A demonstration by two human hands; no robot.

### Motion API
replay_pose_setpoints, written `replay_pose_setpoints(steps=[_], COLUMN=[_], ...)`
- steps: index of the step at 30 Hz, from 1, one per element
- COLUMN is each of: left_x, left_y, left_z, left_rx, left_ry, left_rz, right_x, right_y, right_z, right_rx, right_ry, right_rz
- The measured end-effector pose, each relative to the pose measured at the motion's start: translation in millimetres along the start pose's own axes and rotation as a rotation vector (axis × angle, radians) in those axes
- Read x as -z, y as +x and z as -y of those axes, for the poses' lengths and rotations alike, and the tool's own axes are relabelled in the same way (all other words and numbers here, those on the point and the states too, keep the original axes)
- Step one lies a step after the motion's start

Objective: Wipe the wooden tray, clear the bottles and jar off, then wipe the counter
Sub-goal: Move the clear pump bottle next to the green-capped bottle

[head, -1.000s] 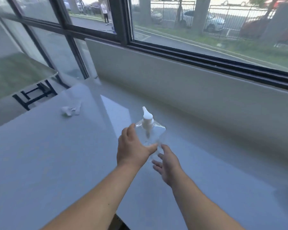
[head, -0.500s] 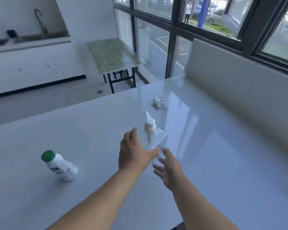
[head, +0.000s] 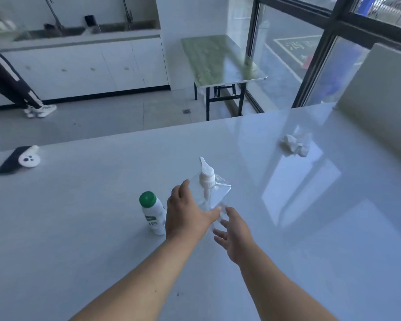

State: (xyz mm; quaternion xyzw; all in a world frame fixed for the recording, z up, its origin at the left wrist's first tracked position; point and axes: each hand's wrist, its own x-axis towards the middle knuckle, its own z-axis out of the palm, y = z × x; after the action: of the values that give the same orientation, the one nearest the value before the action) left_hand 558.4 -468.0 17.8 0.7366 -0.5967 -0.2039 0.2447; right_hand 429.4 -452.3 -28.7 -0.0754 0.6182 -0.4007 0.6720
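- Left hand (head: 187, 215) wrapped around the near-left side of a clear pump bottle (head: 214, 193), thumb across its front, gripping it.
- Pump bottle upright near the middle of the white table (head: 79, 228), white pump head (head: 206, 173) pointing away; whether resting on the surface or raised just off it could not be told.
- Right hand (head: 235, 234) spread open just beside the bottle's lower right, fingers (head: 219, 237) loose, holding nothing.
- White bottle with a green cap (head: 153, 213) upright just left of the left hand, partly hidden behind it.
- Crumpled white tissue (head: 296, 144) far right on the table, well apart from the bottles.
- Dark flat object with a round white piece (head: 19, 161) at the far left edge.
- Beyond the table: a green-topped folding table (head: 220, 59) by the window.
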Motion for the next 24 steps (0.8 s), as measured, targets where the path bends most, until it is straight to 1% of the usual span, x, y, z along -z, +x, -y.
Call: replay_pose_setpoints(steps=[4, 14, 20, 24], left_x=[3, -2, -5, -6], left_y=[5, 6, -2, -11], left_z=[12, 22, 25, 30], left_rx=[0.02, 0.003, -0.031, -0.053], left_ry=[-0.009, -0.037, -0.027, -0.041], left_rz=[0.004, 0.016, 0.025, 0.046], right_x=[-10, -18, -14, -11], right_y=[8, 25, 29, 21], right_z=[-7, -15, -17, -13], right_rx=[-0.007, -0.004, 0.015, 0.04], right_ry=[-0.007, -0.017, -0.058, -0.075], right_rz=[-0.006, -0.052, -0.05, -0.017])
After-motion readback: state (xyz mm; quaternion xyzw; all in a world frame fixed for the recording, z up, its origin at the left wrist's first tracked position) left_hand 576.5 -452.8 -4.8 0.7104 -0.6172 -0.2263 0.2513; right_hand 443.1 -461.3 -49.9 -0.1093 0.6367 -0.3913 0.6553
